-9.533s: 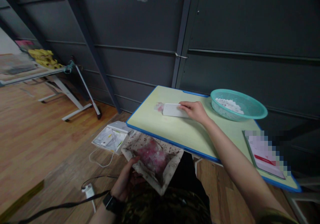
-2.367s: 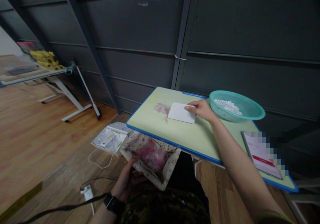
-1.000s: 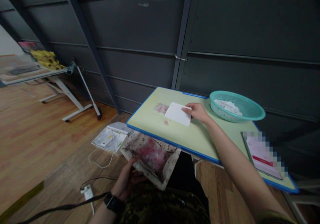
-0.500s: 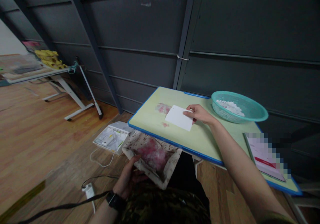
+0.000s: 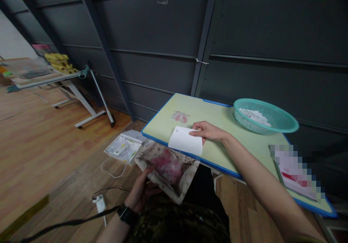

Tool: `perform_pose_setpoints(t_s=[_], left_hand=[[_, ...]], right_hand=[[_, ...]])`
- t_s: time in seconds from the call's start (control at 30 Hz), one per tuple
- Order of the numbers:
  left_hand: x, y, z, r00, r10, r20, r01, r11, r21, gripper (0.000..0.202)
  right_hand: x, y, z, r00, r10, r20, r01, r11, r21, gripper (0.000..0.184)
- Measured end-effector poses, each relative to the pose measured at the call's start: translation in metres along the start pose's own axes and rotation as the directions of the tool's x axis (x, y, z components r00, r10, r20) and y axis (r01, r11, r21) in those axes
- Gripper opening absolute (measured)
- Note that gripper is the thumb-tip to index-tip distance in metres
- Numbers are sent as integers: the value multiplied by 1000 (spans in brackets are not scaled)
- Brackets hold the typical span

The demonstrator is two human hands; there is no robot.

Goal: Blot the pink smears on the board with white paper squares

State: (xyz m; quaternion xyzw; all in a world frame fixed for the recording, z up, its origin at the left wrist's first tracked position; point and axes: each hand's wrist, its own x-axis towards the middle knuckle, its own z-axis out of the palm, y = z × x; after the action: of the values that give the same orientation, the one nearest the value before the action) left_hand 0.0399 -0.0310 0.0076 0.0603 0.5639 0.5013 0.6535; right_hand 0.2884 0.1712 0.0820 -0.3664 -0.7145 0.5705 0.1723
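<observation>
In my right hand (image 5: 205, 131) is a thin white card (image 5: 185, 140) with a small hole in one corner. Its lower edge bends down against the near blue rim of the yellow-topped table (image 5: 217, 152). Below that rim, my left hand (image 5: 145, 187) grips the near left wall of a stained, folded box (image 5: 187, 181). Pink and white powder (image 5: 168, 165) lies inside the box. A patch of pinkish-white residue (image 5: 181, 116) remains on the tabletop beyond the card.
A green plastic basket (image 5: 282, 120) of white bits stands at the table's back right. Near the right edge lies a partly blurred tablet-like panel (image 5: 288, 174). On the floor to the left are an open white box (image 5: 119, 150) and a power strip (image 5: 100, 204).
My right hand has drawn the card toward me to the table's near edge. The small near patch of residue no longer shows on the tabletop. My left hand keeps the box in place.
</observation>
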Motion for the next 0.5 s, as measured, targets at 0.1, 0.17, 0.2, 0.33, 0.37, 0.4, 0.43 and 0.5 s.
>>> perform_pose_setpoints(t_s=[0.1,0.17,0.2,0.33,0.37,0.4,0.43,0.5], left_hand=[[-2,0,1,1000,21,-9,-21,1000,6,21],[-3,1,2,1000,26,-12,-26,1000,12,19],[-3,1,2,1000,26,-12,-26,1000,10,18],[-6,2,3,999,33,-21,-32,999,11,21],[-7,3,4,999,36,-23,-35,999,19,21],[-8,3,5,999,40,-26,-39,999,30,20],[-9,4,6,999,44,-30,-43,998,42,20],[-11,5,8,998,54,-42,-51,997,59,18]], right_hand=[[2,1,2,998,-28,-61,31,998,52,44],[5,3,2,985,-43,-165,54,997,63,45],[8,4,1,972,-53,-229,66,997,49,46],[14,13,-16,791,-195,-579,126,979,-159,51],[14,15,-22,711,-263,-652,126,960,-250,50],[13,17,-29,634,-331,-699,110,933,-342,48],[12,18,-35,575,-391,-718,83,902,-425,46],[9,21,-43,531,-473,-702,22,837,-547,41]])
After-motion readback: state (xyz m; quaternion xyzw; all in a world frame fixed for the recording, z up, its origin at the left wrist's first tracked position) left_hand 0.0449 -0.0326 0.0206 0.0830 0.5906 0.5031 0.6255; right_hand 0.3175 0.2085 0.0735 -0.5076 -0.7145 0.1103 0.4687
